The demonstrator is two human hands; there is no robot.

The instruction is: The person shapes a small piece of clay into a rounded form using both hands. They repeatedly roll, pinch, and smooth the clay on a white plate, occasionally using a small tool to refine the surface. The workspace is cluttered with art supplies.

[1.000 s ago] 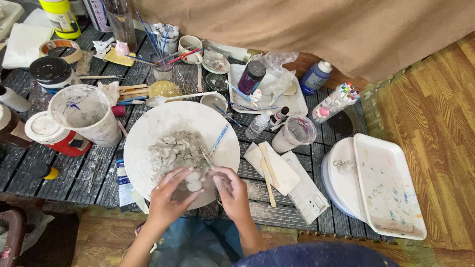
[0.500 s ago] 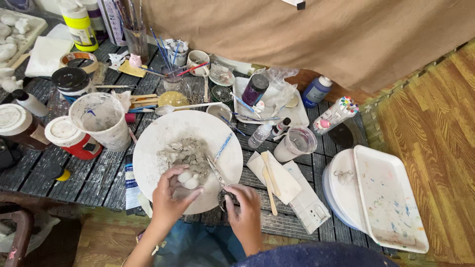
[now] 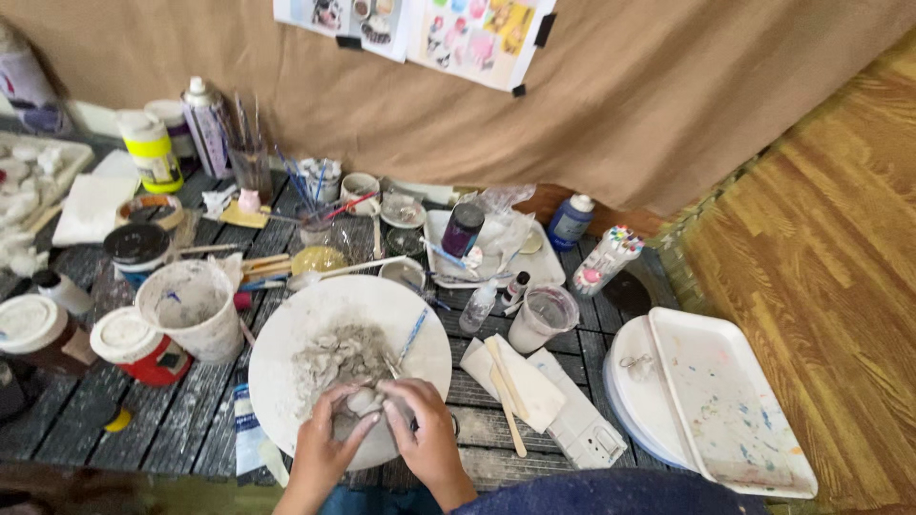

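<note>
Left hand: the left hand (image 3: 329, 441) sits over the near edge of the round white board (image 3: 286, 353), fingers curled and pinching a small pale lump of clay (image 3: 363, 401).
Right hand: the right hand (image 3: 429, 441) meets it from the other side, fingers pressed onto the same lump — both hands closed on it.
Position of the lump: at the near edge of the table (image 3: 57, 420), over the near rim of the board, just in front of the grey clay smear (image 3: 334, 358).
Risk, drop: the lump is worked right at the board's near rim; a slip of wet fingers would likely send it off the table edge toward the lap.
Risk, tools: a thin blue-handled tool (image 3: 413, 334) lies on the board just beyond the right hand; a wrist nudge could flick it off.
Risk, spill: a clear plastic cup (image 3: 541, 319) and a small squeeze bottle (image 3: 479, 307) stand near the board's right side — an elbow swing would tip them onto the folded paper (image 3: 515, 386).
Risk, left side: a white paint-smeared tub (image 3: 191, 310) almost touches the board's left edge; shifting the board could push it over.
Crowding: the far half of the table is packed with jars and brushes, leaving little room.
</note>
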